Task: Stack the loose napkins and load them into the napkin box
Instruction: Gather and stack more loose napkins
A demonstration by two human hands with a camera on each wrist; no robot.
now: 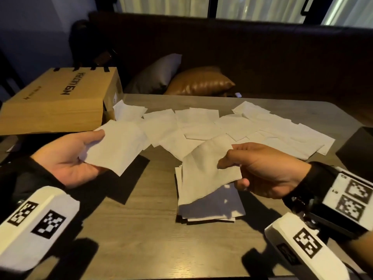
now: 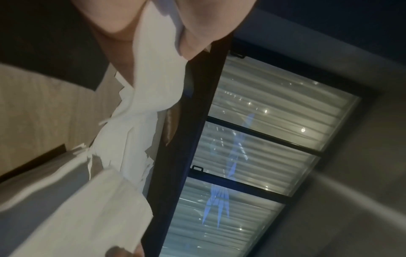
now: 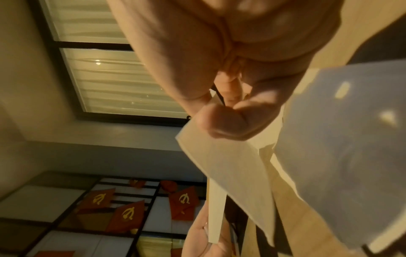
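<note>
Each hand holds one white napkin above the wooden table (image 1: 129, 239). My left hand (image 1: 68, 158) pinches a square napkin (image 1: 117, 146) at its left edge, palm up; the left wrist view shows that napkin (image 2: 153, 69) between thumb and fingers. My right hand (image 1: 262, 170) pinches another napkin (image 1: 203, 172) by its right side, and it hangs just over a neat stack of napkins (image 1: 214, 209). In the right wrist view the thumb presses on this napkin (image 3: 230, 165). Several loose napkins (image 1: 232, 126) lie spread across the far half of the table.
A large cardboard box (image 1: 60, 100) lies at the table's far left. A dark box (image 1: 357, 144) sits at the right edge. Behind the table runs a dark sofa with a grey cushion (image 1: 157, 73) and a brown cushion (image 1: 199, 81).
</note>
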